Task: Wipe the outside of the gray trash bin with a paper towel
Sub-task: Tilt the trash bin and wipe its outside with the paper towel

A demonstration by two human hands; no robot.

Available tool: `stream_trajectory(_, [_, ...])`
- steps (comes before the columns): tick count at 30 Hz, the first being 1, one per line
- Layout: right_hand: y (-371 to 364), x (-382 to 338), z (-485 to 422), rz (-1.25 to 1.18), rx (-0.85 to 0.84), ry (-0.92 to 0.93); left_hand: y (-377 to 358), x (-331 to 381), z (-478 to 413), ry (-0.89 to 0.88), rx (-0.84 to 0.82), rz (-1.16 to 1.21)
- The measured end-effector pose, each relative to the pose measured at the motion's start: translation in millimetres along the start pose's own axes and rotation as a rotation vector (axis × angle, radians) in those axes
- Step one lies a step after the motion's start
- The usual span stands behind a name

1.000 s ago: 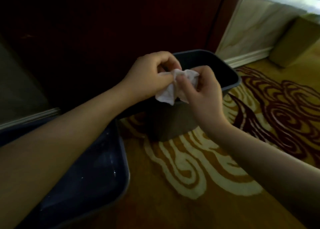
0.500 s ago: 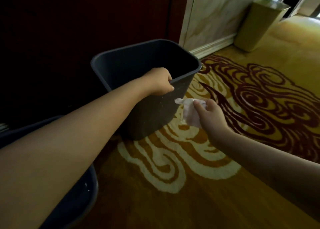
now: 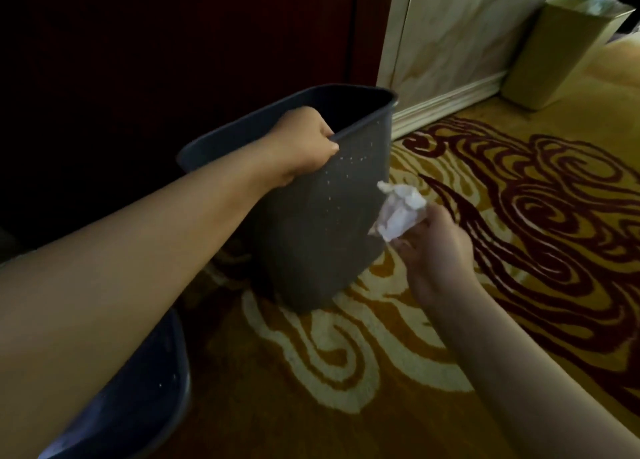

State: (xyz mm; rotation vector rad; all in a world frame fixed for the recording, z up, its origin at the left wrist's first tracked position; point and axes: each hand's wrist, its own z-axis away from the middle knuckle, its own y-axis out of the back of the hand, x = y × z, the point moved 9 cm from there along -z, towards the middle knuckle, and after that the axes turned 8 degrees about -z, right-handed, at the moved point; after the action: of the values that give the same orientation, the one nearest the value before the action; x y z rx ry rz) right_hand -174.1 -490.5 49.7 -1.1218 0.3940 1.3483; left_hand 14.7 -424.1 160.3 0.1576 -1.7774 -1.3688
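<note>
Down on the patterned carpet (image 3: 398, 389), gold with cream and dark red swirls, the gray trash bin (image 3: 322, 223) sits in the middle of the view, tipped so its open top leans away toward the dark wooden panel (image 3: 173, 42) behind it. Pale specks dot its near wall. To the right, a marble-look wall panel (image 3: 450, 49) runs down to a white baseboard, and an olive-green bin (image 3: 561, 49) stands against it, well apart from the action. In the lower left corner, the rim of another dark bin (image 3: 138, 406) pokes in beneath the left forearm, which crosses much of the frame and hides the gray bin's left side. The left hand (image 3: 304, 146) reaches out long and straight, its grip clenched over the near rim of the gray bin, fingers hooked inside. The right hand (image 3: 433, 250) comes in from the lower right, wrist bent, grasping a crumpled white paper towel (image 3: 398, 212) in its fingertips. The towel is right at the bin's right outer edge; whether it actually touches the wall cannot be told from here.
</note>
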Motion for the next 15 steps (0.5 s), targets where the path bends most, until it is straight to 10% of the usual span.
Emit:
stream_trajectory(6, [-55,-75,10,0.244,-0.144,0.568,7,-22,0,0.170,-0.085,0.405])
stream_trajectory(15, [-111,-47,-2,0.898,-0.336,0.859,-38,-46,20,0.241,-0.182,0.840])
